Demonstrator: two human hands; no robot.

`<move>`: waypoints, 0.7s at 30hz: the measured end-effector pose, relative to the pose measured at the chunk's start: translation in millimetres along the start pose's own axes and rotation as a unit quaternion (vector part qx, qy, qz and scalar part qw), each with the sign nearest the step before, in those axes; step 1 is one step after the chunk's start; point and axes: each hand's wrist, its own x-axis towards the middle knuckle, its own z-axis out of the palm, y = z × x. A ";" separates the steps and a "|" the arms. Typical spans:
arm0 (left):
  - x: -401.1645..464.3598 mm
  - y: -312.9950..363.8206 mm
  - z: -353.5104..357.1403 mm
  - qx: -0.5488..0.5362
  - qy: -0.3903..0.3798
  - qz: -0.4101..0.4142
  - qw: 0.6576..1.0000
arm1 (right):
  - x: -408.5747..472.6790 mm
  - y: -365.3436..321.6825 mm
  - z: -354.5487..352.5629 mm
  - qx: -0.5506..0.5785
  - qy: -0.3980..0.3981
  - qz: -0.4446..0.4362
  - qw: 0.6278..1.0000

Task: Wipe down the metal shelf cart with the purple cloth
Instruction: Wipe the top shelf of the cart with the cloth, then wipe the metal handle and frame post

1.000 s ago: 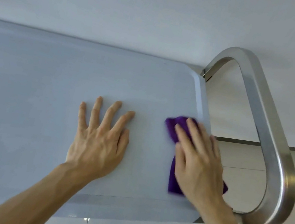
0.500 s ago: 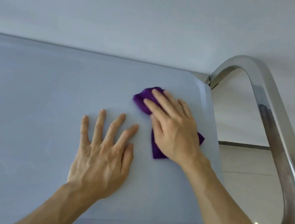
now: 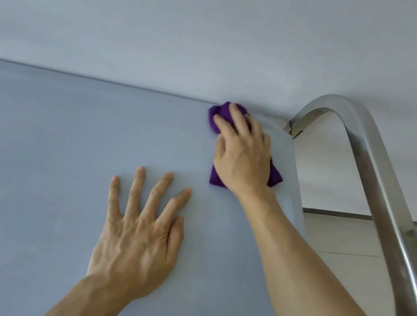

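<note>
Purple cloth [image 3: 274, 175], bunched: pressed flat under your right hand [image 3: 244, 154] at the far right corner of the cart's top shelf [image 3: 38, 143], beside the steel handle [image 3: 382, 170], likely to work the rim. Left hand [image 3: 138, 231]: fingers spread, palm down on the shelf, holding nothing, apparently bracing the cart.

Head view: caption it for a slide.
Right hand presses purple cloth at shelf's far corner; left hand rests flat.
</note>
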 end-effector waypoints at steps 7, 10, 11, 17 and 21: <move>-1.8 -1.7 1.2 0.003 0.012 -0.001 1.000 | -18.7 -0.2 -65.6 0.108 0.007 -0.005 0.994; -2.3 -1.6 0.8 -0.001 0.011 -0.004 1.000 | -20.5 16.2 -130.0 0.104 0.152 0.003 0.983; -2.5 -1.3 0.2 -0.004 0.010 -0.006 1.000 | -21.5 25.4 -150.2 0.083 0.189 0.002 0.979; -3.3 1.3 -2.7 -0.010 0.012 -0.011 1.000 | -38.5 81.8 -180.1 -0.117 -0.008 0.041 0.992; -2.3 2.8 -3.2 -0.013 0.014 -0.018 1.000 | -29.6 103.5 -161.9 -0.024 -0.057 0.043 0.997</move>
